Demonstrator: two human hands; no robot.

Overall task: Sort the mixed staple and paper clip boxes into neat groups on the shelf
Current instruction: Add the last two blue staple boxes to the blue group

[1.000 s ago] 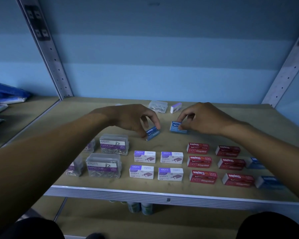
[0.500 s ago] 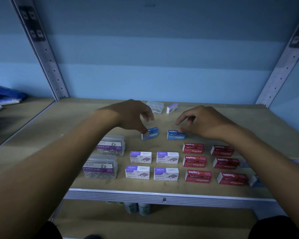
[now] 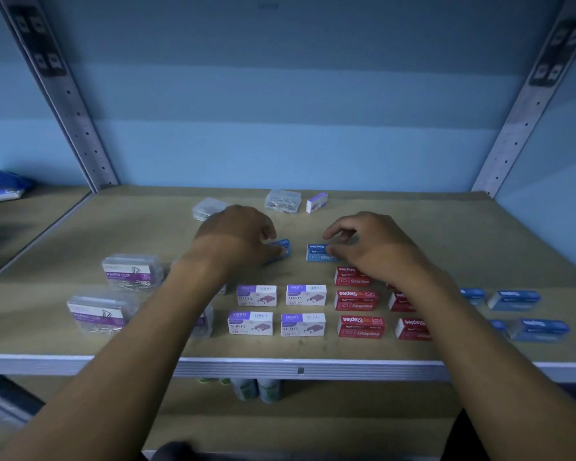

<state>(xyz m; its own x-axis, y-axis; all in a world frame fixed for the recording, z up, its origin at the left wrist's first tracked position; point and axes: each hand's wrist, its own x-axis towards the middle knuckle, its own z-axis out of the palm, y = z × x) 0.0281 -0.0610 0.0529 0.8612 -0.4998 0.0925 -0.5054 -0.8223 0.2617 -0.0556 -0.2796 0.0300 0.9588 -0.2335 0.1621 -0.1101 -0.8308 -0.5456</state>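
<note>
Near the middle of the frame, the left hand point(image 3: 236, 237) rests curled on a small blue staple box point(image 3: 281, 249), thumb and fingertips pinching it against the wooden shelf point(image 3: 429, 224). Just to its right, the right hand point(image 3: 376, 247) holds a second blue box point(image 3: 318, 252) printed "Staples" and "10", thumb on its right end, forefinger raised above it. Below, in the lower centre, four white-and-purple boxes point(image 3: 281, 306) read "KREATE" and "STAPLES". To their right, red boxes point(image 3: 356, 299) read "10 Staples", the print upside down in this view. At lower left, two clear cases point(image 3: 113, 294) carry purple "PAPER CLIP" labels. More blue boxes point(image 3: 526, 314) lie blurred at lower right. Behind the hands, toward the upper centre, sit two clear cases point(image 3: 282, 201) and one white-and-purple box point(image 3: 316, 202); their writing is too small to read.
</note>
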